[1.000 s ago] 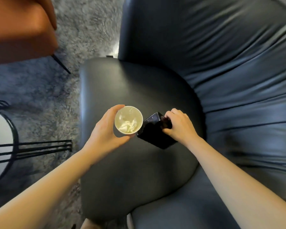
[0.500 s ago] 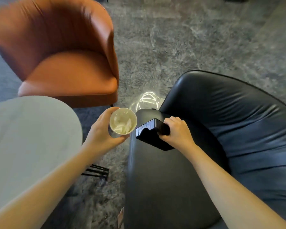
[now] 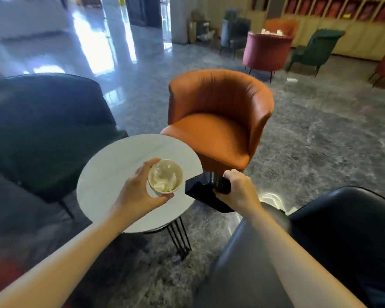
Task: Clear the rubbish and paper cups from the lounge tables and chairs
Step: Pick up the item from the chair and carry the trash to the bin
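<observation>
My left hand (image 3: 140, 192) grips a white paper cup (image 3: 165, 180) with crumpled white tissue inside, held upright above the right part of a round white table (image 3: 111, 174). My right hand (image 3: 238, 190) grips a black box-shaped object (image 3: 206, 192), held in the air just right of the cup, between the table and the black leather chair (image 3: 320, 252) at lower right. White rubbish (image 3: 270, 31) lies on a distant dark red chair (image 3: 266, 52), and a white scrap (image 3: 291, 80) lies on the floor near it.
An orange leather chair (image 3: 218, 116) stands behind the table, and a dark green chair (image 3: 42, 130) stands to its left. Farther back are a green chair (image 3: 313, 47), a grey chair (image 3: 233, 34) and wooden shelving (image 3: 342, 18). The floor is grey marble.
The view has lifted from the black chair's seat to the room. Both hands kept their grip, and the cup and black object now hang over the round table's right side.
</observation>
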A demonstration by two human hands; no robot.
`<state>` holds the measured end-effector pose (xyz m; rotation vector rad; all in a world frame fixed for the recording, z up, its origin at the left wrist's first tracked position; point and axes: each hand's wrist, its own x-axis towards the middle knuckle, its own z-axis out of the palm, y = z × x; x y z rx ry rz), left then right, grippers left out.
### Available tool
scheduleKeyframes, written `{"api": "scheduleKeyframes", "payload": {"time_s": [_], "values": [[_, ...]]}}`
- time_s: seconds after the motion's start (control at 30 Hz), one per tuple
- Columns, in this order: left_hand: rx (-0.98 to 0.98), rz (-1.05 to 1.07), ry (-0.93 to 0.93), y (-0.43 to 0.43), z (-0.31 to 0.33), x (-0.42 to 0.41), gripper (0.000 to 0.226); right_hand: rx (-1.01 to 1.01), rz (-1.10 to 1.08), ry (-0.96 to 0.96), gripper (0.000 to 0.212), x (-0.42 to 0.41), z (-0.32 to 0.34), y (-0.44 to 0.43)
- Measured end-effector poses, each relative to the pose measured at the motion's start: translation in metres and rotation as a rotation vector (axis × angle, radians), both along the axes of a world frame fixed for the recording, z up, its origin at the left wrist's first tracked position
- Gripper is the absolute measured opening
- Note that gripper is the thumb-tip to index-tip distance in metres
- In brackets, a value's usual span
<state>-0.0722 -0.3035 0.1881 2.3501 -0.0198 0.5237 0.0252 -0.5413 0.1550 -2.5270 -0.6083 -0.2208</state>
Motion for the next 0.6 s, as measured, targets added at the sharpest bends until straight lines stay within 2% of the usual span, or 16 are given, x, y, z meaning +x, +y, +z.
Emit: {"api": "scheduleKeyframes", "payload": {"time_s": [0.17,0.33,0.6], "values": [[-0.049,0.313,-0.049,0.03,0.017,-0.118,0.076,0.028,0.252,-0.022,0.024,-0.054,0.016,0.059],[-0.002,0.581,-0.126,0.057,0.045,-0.242,0.071,0.06,0.504,-0.02,0.025,-0.133,0.036,0.14],[-0.01,0.971,-0.199,0.061,0.078,-0.481,0.066,0.134,0.938,-0.109,0.026,-0.326,0.069,0.258]]}}
